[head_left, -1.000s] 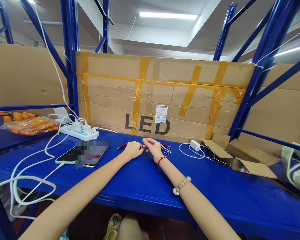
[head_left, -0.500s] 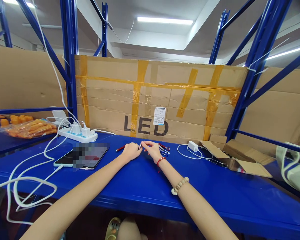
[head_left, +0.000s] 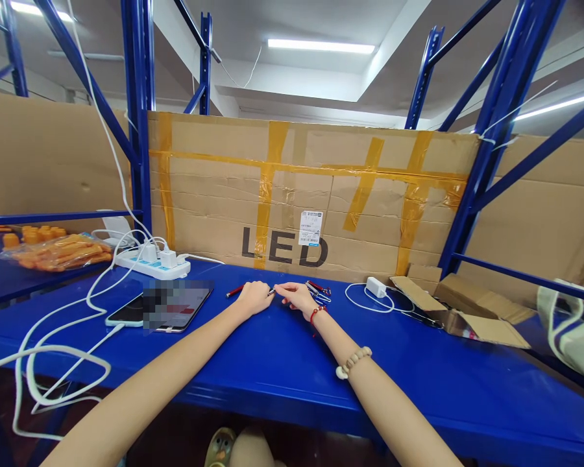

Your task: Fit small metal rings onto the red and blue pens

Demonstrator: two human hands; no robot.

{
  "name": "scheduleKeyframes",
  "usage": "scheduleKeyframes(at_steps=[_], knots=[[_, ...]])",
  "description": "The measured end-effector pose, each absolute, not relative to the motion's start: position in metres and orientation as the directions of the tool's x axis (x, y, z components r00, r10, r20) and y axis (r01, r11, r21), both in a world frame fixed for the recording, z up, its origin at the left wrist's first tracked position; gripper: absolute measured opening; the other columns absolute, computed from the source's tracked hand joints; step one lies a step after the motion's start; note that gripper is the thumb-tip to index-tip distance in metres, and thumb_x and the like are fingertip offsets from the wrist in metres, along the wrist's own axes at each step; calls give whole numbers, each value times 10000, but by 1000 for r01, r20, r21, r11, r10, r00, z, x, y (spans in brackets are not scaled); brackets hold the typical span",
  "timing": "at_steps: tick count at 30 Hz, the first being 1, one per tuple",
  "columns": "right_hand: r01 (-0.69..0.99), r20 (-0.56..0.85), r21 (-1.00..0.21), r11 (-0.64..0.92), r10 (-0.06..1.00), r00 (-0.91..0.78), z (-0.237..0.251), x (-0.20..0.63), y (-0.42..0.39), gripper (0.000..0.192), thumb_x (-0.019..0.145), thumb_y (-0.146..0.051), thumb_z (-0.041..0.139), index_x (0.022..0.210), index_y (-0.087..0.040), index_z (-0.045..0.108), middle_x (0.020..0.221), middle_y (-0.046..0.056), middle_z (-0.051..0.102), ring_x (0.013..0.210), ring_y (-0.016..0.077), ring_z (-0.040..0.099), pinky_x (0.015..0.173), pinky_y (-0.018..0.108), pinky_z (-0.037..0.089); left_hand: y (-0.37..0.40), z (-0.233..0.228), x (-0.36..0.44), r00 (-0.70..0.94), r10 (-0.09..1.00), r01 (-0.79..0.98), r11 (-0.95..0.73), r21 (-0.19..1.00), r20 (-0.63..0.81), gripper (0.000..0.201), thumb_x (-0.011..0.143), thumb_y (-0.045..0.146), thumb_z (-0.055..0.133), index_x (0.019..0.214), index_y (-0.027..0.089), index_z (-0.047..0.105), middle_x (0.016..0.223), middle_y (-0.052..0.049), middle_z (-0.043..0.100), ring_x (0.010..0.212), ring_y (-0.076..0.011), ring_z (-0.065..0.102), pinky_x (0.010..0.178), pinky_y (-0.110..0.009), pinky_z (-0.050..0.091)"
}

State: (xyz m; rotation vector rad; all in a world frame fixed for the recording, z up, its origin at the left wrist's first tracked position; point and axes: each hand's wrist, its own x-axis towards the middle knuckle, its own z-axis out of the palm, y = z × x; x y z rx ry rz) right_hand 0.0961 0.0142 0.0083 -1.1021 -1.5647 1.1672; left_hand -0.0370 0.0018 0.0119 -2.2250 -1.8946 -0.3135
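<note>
My left hand (head_left: 254,299) is closed round a slim pen (head_left: 271,291), with its dark and silvery end poking out between the fingers. Thumb and forefinger of my right hand (head_left: 294,296) are pinched together right at that end. Whether a small part sits between them I cannot tell. A red pen (head_left: 235,291) lies on the blue tabletop (head_left: 272,363), just left of my left hand. Behind my right hand lie several red and silvery pens or pen parts (head_left: 320,291), partly covered by it.
To the left are a phone (head_left: 126,312), a tablet (head_left: 191,305), a white power strip (head_left: 150,264) with looping cables and a bag of orange pieces (head_left: 61,251). A white charger (head_left: 376,287) and an open cardboard box (head_left: 467,311) stand right. Taped cardboard (head_left: 214,194) walls the back.
The pen's end has tilted from pointing upward to lying flatter, toward my right hand. My right fingertips have dropped slightly with it. My left hand stays closed in place.
</note>
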Motion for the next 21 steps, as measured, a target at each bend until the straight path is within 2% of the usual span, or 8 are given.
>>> scheduleKeyframes(at_steps=[6,14,21], knots=[[164,105,-976,145,968,-229,7,94,16,209,640,-305,643,779,-148,646,654,1,594,414,20,467,316,103,269,2,11,-38,191,936,982,-181,-61,296,389,836,347,304,837,125,623,872,-143,618,829,-263,571,690,-341,413],[207,104,-967,148,972,-209,8,93,13,203,658,-317,627,743,-133,631,620,-1,568,409,22,458,313,103,273,2,11,-38,201,931,979,-188,-72,305,372,833,347,315,842,135,621,882,-136,618,831,-249,573,697,-338,414],[228,106,-961,157,970,-221,6,93,15,224,663,-347,617,733,-134,624,716,17,599,407,14,460,310,102,268,2,10,-38,217,929,976,-203,-77,300,389,829,363,309,810,133,622,852,-130,627,813,-261,579,673,-343,420]])
